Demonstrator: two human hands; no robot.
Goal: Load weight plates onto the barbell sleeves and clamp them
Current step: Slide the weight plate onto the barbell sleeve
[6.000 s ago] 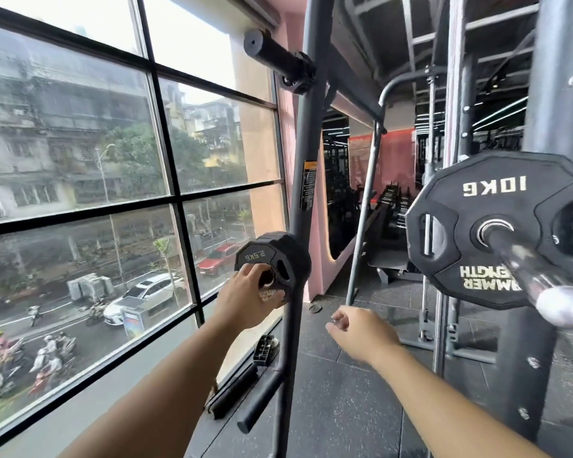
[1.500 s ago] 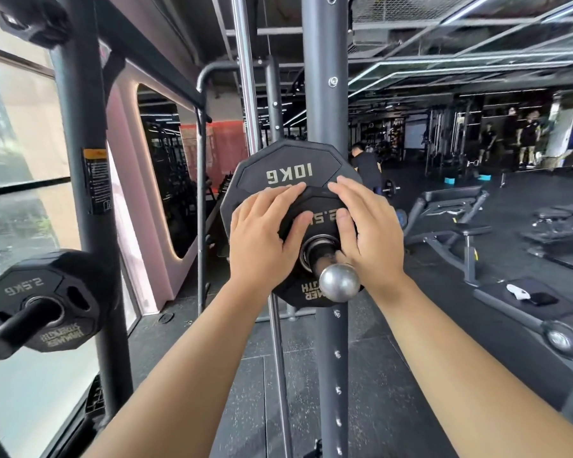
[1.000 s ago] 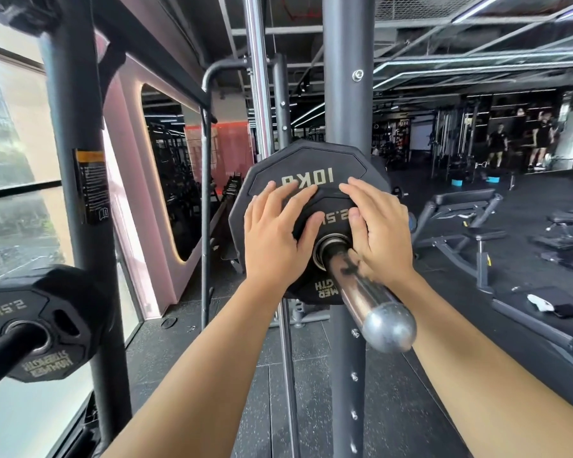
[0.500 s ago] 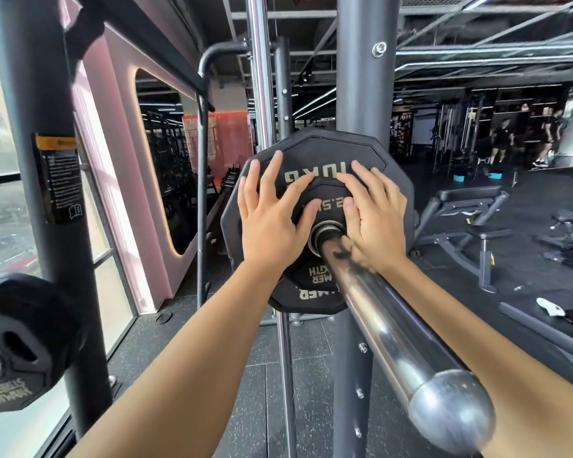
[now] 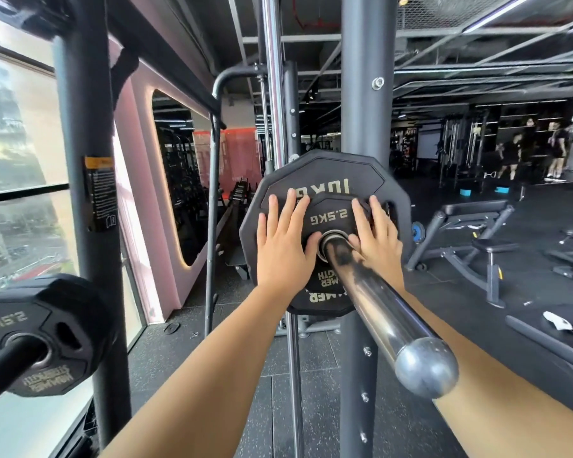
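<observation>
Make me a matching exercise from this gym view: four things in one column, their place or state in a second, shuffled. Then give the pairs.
1. 2.5 kg plate
2. 10 kg plate
3. spare 2.5 kg plate
4. barbell sleeve

A. on a storage peg, lower left
B. bare chrome, no clamp on it
C. pressed by both flat hands
D. behind the smaller plate

Pairs: 1-C, 2-D, 3-A, 4-B

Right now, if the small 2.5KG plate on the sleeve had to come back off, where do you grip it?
Judging by pose: grip the small black 2.5KG plate by its left and right rim edges, fingers hooked behind, coming from the chrome barbell sleeve end. It sits flat against the bigger black 10KG plate, so its face gives no hold.
</observation>
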